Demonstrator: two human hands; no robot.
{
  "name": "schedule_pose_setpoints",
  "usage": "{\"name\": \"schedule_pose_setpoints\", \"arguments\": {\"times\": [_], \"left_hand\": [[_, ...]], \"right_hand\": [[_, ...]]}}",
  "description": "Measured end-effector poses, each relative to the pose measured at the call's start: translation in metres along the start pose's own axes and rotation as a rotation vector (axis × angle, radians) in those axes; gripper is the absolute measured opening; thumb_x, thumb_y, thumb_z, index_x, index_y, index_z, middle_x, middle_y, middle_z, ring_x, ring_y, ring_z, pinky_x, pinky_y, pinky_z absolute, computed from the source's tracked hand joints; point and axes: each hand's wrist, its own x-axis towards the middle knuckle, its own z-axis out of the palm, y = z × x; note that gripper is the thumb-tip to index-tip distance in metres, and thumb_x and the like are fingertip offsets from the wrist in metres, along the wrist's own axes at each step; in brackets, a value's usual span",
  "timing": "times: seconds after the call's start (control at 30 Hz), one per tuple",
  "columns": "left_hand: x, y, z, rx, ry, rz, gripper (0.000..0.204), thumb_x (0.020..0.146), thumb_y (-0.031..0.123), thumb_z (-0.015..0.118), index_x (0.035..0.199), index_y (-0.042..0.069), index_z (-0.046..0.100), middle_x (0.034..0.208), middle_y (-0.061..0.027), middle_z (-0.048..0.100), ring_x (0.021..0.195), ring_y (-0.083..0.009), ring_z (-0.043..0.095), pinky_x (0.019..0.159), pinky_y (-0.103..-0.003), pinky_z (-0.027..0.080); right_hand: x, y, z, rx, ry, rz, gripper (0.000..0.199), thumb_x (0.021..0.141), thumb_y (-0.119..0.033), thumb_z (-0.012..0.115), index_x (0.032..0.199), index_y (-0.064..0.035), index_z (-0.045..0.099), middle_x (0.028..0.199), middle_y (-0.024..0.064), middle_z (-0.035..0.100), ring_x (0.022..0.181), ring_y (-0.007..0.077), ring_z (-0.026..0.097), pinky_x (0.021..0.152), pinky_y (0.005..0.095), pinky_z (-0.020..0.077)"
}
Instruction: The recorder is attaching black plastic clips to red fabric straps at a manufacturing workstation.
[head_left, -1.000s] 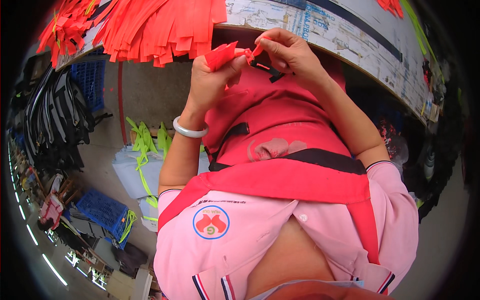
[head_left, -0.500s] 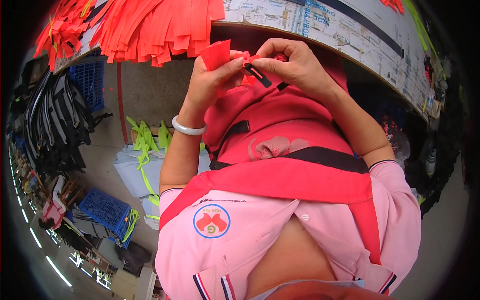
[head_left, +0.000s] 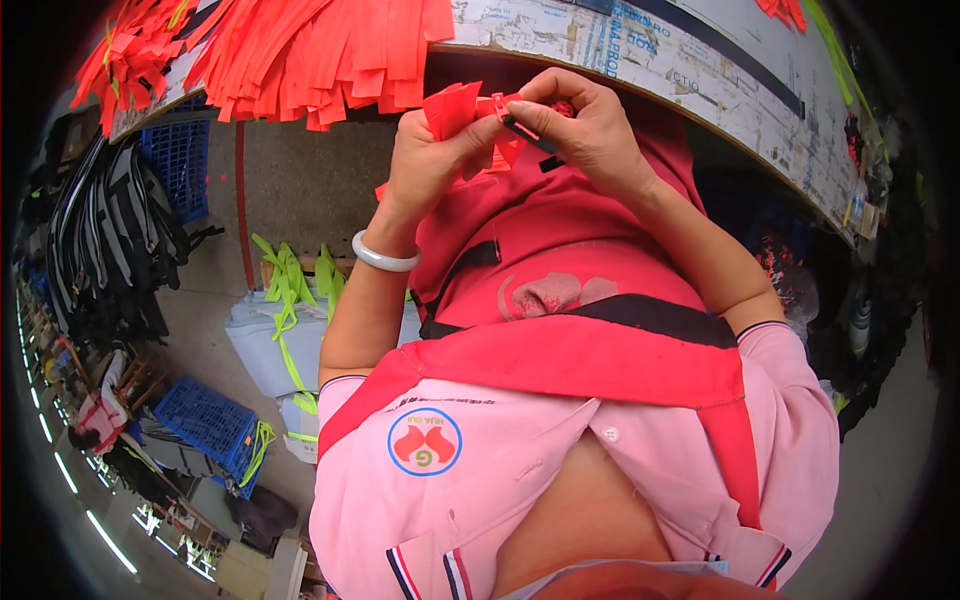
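Observation:
Just short of the bench edge, my two hands meet above my lap. My left hand [head_left: 437,152] is closed around a folded bundle of coral-red fabric strap [head_left: 452,108], whose ends stick up past the fingers. My right hand [head_left: 590,125] pinches a narrow black strip [head_left: 530,133] between thumb and fingers. A small red fitting [head_left: 499,103] sits where the fingertips come together; its exact kind I cannot make out. More red material shows behind the right fingers, partly hidden.
Coral-red straps [head_left: 320,60] hang over the front of the worn white bench [head_left: 700,80]. To the left are black and grey straps [head_left: 105,240] and a blue crate [head_left: 210,415]. Yellow-green straps [head_left: 288,275] lie on pale sheets. A person [head_left: 100,415] is far left.
Both hands have shifted slightly to the right. My right thumb has come down over the black strip, which now shows less of its length.

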Motion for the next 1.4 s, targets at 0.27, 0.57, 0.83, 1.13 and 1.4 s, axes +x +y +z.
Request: {"name": "schedule_pose_setpoints", "arguments": {"times": [0.27, 0.57, 0.83, 1.13, 1.4], "left_hand": [[-0.004, -0.012, 0.001, 0.154, 0.01, 0.088, 0.008, 0.09, 0.009, 0.066, 0.094, 0.001, 0.066, 0.067, 0.0033, 0.055, 0.055, -0.004, 0.047, 0.049, -0.02, 0.035], [-0.002, -0.02, 0.011, 0.066, 0.014, 0.201, 0.005, 0.089, 0.002, 0.062, 0.093, 0.0, 0.065, 0.067, 0.0042, 0.053, 0.058, -0.0031, 0.044, 0.05, -0.021, 0.035], [0.001, -0.011, 0.007, 0.116, 0.005, 0.143, 0.004, 0.088, 0.002, 0.063, 0.091, 0.0, 0.065, 0.072, 0.003, 0.056, 0.062, -0.0033, 0.048, 0.053, -0.021, 0.039], [-0.002, -0.018, 0.013, 0.118, -0.001, 0.218, 0.007, 0.087, 0.001, 0.064, 0.093, -0.002, 0.067, 0.079, -0.0008, 0.061, 0.067, -0.0054, 0.054, 0.058, -0.021, 0.044], [-0.002, -0.025, 0.01, 0.116, 0.04, 0.22, 0.007, 0.087, 0.0, 0.063, 0.092, -0.002, 0.067, 0.08, -0.0008, 0.061, 0.068, -0.0052, 0.054, 0.058, -0.021, 0.044]], "right_hand": [[0.001, -0.003, 0.0, -0.182, -0.087, -0.126, 0.015, 0.087, -0.013, 0.07, 0.097, -0.0027, 0.065, 0.084, 0.0007, 0.062, 0.069, 0.0039, 0.053, 0.061, 0.0197, 0.0455], [0.0, 0.001, 0.001, -0.265, -0.075, -0.278, 0.013, 0.084, -0.007, 0.071, 0.094, -0.0009, 0.065, 0.086, 0.0028, 0.063, 0.074, 0.0066, 0.055, 0.065, 0.0216, 0.0467], [-0.001, -0.001, 0.0, -0.257, -0.056, -0.216, 0.013, 0.084, -0.007, 0.071, 0.094, -0.0012, 0.065, 0.086, 0.003, 0.063, 0.074, 0.0064, 0.056, 0.063, 0.0216, 0.0458], [-0.002, -0.006, 0.001, -0.427, -0.079, -0.461, 0.015, 0.081, -0.004, 0.072, 0.09, -0.0002, 0.062, 0.081, 0.0061, 0.058, 0.073, 0.0154, 0.057, 0.065, 0.0254, 0.0454], [-0.005, 0.005, 0.004, -0.303, -0.024, -0.4, 0.012, 0.081, 0.001, 0.07, 0.089, -0.0001, 0.061, 0.083, 0.0042, 0.055, 0.072, 0.0112, 0.052, 0.064, 0.0241, 0.0431]]}}
